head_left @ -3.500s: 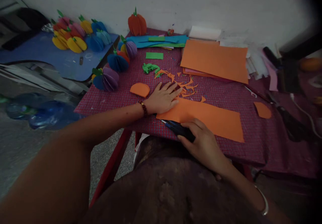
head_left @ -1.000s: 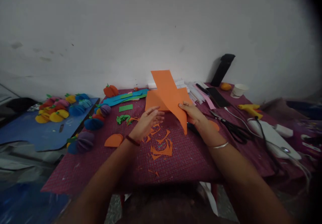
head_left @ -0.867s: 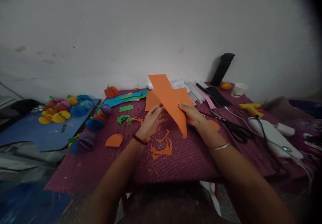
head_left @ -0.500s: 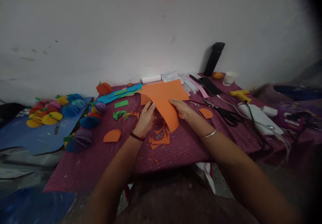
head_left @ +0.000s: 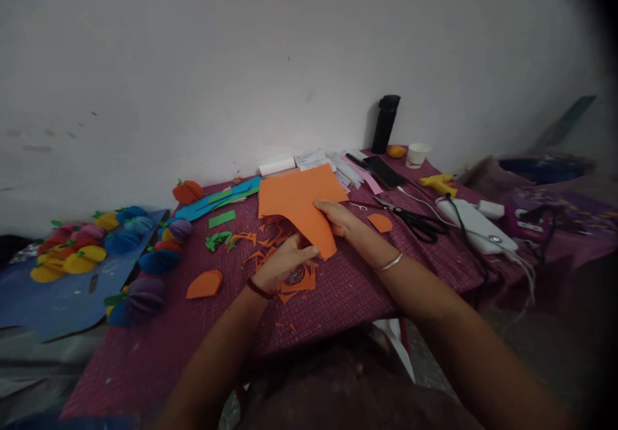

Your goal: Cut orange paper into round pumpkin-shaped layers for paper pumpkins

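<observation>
One orange strip [head_left: 324,233] to report, held over orange scraps [head_left: 305,284] on the maroon tablecloth [head_left: 342,298], bending, with long axis running from the orange sheets [head_left: 280,192] behind down toward the body. Pinched at its right edge by the right hand [head_left: 338,219], with thumb on top; lying leftward of that grip. Flanked lower left by the left hand [head_left: 284,259], nearer to the drooping end; cannot tell whether gripping.

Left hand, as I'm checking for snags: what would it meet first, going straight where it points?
Probably the drooping end of the orange sheet, just past the left hand; depth leaves contact unclear.
</observation>
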A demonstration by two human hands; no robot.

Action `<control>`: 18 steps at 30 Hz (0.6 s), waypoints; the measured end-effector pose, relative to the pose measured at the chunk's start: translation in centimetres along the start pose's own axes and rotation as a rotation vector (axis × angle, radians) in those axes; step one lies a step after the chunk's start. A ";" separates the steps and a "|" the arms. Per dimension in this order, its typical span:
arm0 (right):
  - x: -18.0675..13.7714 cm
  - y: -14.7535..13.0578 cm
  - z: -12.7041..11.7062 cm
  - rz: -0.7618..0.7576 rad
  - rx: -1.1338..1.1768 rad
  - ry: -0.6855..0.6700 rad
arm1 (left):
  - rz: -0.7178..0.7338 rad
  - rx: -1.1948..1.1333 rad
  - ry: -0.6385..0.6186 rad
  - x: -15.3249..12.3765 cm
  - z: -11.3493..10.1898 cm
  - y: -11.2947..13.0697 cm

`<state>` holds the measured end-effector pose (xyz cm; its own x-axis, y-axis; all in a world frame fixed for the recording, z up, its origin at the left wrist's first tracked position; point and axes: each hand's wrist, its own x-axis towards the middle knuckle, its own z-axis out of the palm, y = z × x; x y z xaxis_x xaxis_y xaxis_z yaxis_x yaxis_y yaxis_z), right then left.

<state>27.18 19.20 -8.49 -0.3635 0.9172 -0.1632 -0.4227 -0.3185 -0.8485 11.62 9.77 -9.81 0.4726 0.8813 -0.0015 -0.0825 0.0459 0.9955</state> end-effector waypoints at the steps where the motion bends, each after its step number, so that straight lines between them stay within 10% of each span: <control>1: 0.0 -0.1 0.0 0.001 0.006 -0.001 | -0.003 0.010 0.000 0.0 0.1 0.0; 18: -0.8 -0.1 0.6 0.121 -0.043 -0.004 | 0.030 0.027 -0.014 0.4 0.8 0.5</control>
<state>27.02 18.33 -7.94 -0.4131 0.8717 -0.2636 -0.3392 -0.4159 -0.8438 12.46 9.77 -9.26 0.4825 0.8754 0.0295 -0.0730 0.0067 0.9973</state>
